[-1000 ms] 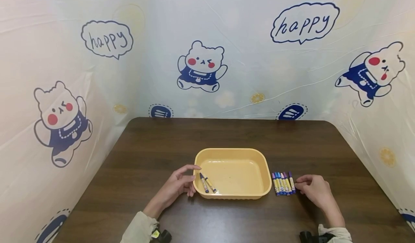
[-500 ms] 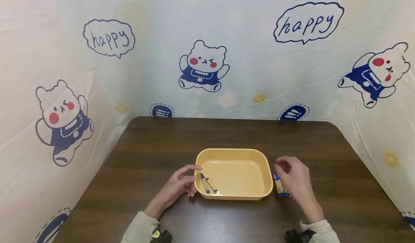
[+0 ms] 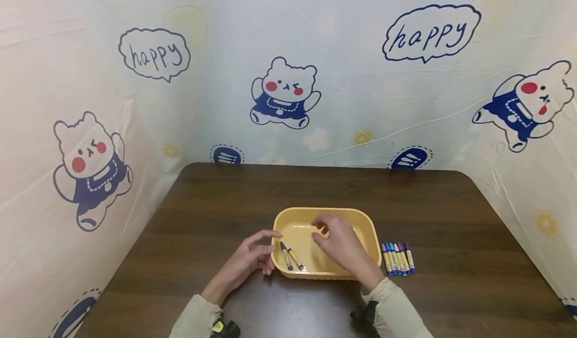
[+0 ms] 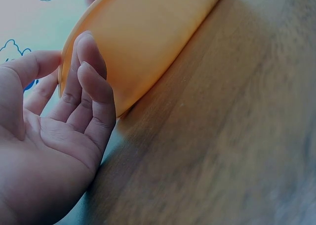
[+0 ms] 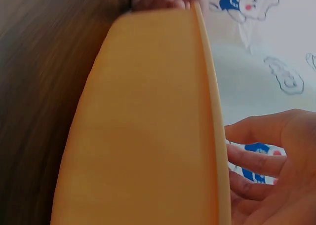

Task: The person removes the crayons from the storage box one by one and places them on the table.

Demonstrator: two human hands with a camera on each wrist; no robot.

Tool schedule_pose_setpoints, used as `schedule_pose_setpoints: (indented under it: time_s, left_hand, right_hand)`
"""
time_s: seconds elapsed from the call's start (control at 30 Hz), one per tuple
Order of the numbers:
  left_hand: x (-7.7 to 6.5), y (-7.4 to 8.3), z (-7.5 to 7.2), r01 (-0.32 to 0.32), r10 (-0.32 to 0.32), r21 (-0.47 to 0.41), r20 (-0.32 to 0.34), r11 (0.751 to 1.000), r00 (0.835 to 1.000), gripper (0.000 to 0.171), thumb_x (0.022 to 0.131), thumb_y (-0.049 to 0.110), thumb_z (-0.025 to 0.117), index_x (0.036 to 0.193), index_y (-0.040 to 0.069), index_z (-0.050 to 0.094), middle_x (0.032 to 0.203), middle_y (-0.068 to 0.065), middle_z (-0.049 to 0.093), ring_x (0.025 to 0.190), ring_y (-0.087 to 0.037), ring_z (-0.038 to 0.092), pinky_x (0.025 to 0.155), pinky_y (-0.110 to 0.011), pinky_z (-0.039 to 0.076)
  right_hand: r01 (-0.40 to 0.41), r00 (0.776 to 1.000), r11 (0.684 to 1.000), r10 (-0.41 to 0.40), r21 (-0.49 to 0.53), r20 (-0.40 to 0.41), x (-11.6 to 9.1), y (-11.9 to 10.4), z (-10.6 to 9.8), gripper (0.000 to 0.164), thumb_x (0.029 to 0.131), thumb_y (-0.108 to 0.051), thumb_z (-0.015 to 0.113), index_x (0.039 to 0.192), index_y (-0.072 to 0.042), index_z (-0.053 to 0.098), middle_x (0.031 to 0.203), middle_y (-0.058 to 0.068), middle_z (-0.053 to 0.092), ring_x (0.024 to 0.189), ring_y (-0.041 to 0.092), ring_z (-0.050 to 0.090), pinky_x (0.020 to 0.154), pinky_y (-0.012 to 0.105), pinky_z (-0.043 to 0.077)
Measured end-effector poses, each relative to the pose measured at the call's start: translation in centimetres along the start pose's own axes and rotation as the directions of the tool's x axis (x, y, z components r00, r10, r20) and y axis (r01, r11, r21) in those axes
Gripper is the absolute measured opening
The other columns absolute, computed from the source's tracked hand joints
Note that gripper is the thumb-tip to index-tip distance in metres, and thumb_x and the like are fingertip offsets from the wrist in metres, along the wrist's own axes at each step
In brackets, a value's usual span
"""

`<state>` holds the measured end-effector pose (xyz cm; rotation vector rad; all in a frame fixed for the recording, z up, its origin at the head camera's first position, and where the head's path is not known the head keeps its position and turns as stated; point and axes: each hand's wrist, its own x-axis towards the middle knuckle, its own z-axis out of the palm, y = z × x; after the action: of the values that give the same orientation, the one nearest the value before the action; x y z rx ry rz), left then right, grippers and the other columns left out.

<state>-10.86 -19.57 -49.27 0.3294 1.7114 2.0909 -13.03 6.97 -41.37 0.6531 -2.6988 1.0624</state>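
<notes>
A yellow plastic tray (image 3: 324, 273) stands on the table with two crayons (image 3: 292, 259) lying in its left end. My left hand (image 3: 247, 259) holds the tray's left rim, its index finger over the edge and thumb beside it; in the left wrist view, other fingers lie along the outer wall. Over the tray's right half hovers my right hand (image 3: 340, 243), thumb and fingers loosely bent and apart, with nothing visible between them. Several more crayons (image 3: 396, 259), with blue, purple and pink tips, lie side by side just right of the tray.
The dark brown wooden table (image 3: 216, 198) reaches back to a pale curtain (image 3: 342, 37) printed with bears and "happy" bubbles, which closes in the left, back and right sides. Each sleeve has a black wrist camera (image 3: 364, 314) at its cuff.
My right hand has moved left from beside the rightmost crayon, across the row, to above the tray. The row of crayons looks the same; my left hand has stayed at the rim.
</notes>
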Motion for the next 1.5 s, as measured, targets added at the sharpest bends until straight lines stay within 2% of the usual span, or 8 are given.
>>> schedule_pose_setpoints:
  time_s: [0.1, 0.2, 0.33, 0.4, 0.57, 0.77, 1.27, 1.5]
  left_hand:
    - [0.0, -0.2, 0.1, 0.008, -0.008, -0.003, 0.0, 1.0, 1.0, 0.042, 0.102, 0.015, 0.055, 0.14, 0.0, 0.046, 0.072, -0.007, 0.066, 0.06, -0.016, 0.063, 0.055, -0.027, 0.052]
    - [0.0, -0.2, 0.2, 0.013, -0.013, -0.004, 0.002, 1.0, 1.0, 0.041, 0.102, 0.015, 0.054, 0.14, 0.0, 0.046, 0.071, -0.007, 0.065, 0.06, -0.017, 0.062, 0.055, -0.027, 0.052]
    - [0.1, -0.1, 0.3, 0.007, -0.007, -0.005, 0.003, 1.0, 1.0, 0.042, 0.102, 0.016, 0.054, 0.14, -0.001, 0.045, 0.071, -0.006, 0.065, 0.059, -0.017, 0.062, 0.055, -0.027, 0.051]
    - [0.1, 0.0, 0.3, 0.005, -0.005, -0.007, -0.003, 1.0, 1.0, 0.043, 0.102, 0.016, 0.055, 0.14, -0.002, 0.045, 0.071, -0.006, 0.065, 0.059, -0.017, 0.062, 0.055, -0.028, 0.052]
    - [0.2, 0.2, 0.1, -0.001, 0.001, 0.002, -0.007, 1.0, 1.0, 0.043, 0.102, 0.017, 0.055, 0.139, -0.002, 0.045, 0.071, -0.006, 0.065, 0.06, -0.017, 0.062, 0.057, -0.029, 0.054]
    - [0.2, 0.2, 0.0, 0.012, -0.012, 0.01, -0.009, 1.0, 1.0, 0.043, 0.102, 0.017, 0.055, 0.14, -0.002, 0.045, 0.071, -0.006, 0.064, 0.061, -0.017, 0.062, 0.058, -0.03, 0.054]
    - [0.4, 0.0, 0.1, 0.015, -0.015, -0.004, -0.002, 1.0, 1.0, 0.044, 0.103, 0.018, 0.055, 0.141, -0.001, 0.044, 0.071, -0.006, 0.065, 0.061, -0.017, 0.062, 0.058, -0.031, 0.055]
    - [0.2, 0.1, 0.1, 0.024, -0.024, 0.0, -0.014, 1.0, 1.0, 0.046, 0.102, 0.019, 0.055, 0.142, -0.001, 0.043, 0.071, -0.006, 0.065, 0.061, -0.017, 0.062, 0.057, -0.03, 0.055]
  right_hand:
    - [0.012, 0.999, 1.0, -0.013, 0.014, 0.05, 0.3, -0.7, 1.4, 0.016, 0.077, -0.002, 0.076, 0.093, -0.001, 0.071, 0.084, 0.009, 0.069, 0.073, 0.022, 0.065, 0.064, 0.029, 0.053]
    - [-0.021, 0.991, 1.0, 0.021, -0.004, 0.129, 0.3, -1.1, 2.9, 0.016, 0.077, -0.004, 0.076, 0.092, -0.002, 0.07, 0.081, 0.007, 0.067, 0.069, 0.018, 0.061, 0.061, 0.028, 0.05]
    - [-0.097, 0.956, 0.994, 0.107, -0.049, 0.274, 0.2, -1.2, 4.7, 0.018, 0.076, -0.008, 0.076, 0.091, -0.002, 0.069, 0.076, 0.003, 0.06, 0.065, 0.015, 0.053, 0.056, 0.028, 0.045]
    - [-0.12, 0.941, 0.99, 0.136, -0.07, 0.309, 0.2, -1.2, 5.3, 0.018, 0.075, -0.009, 0.077, 0.089, -0.002, 0.068, 0.074, 0.002, 0.057, 0.063, 0.015, 0.051, 0.054, 0.029, 0.044]
    - [-0.146, 0.939, 0.984, 0.171, -0.106, 0.299, 0.4, -1.3, 5.6, 0.015, 0.074, -0.01, 0.078, 0.077, -0.007, 0.064, 0.069, 0.0, 0.055, 0.06, 0.015, 0.05, 0.052, 0.029, 0.042]
    - [-0.165, 0.931, 0.98, 0.193, -0.115, 0.31, 0.3, -1.3, 5.6, 0.021, 0.074, -0.008, 0.075, 0.062, -0.014, 0.058, 0.058, -0.004, 0.052, 0.052, 0.012, 0.048, 0.046, 0.027, 0.038]
    - [-0.157, 0.943, 0.979, 0.189, -0.132, 0.273, 0.2, -1.1, 5.5, 0.024, 0.073, -0.005, 0.072, 0.057, -0.013, 0.056, 0.053, -0.005, 0.047, 0.048, 0.011, 0.044, 0.043, 0.025, 0.034]
    - [-0.123, 0.955, 0.982, 0.156, -0.142, 0.252, 0.1, -1.2, 5.6, 0.027, 0.072, -0.007, 0.072, 0.054, -0.014, 0.054, 0.051, -0.006, 0.045, 0.047, 0.011, 0.042, 0.042, 0.026, 0.034]
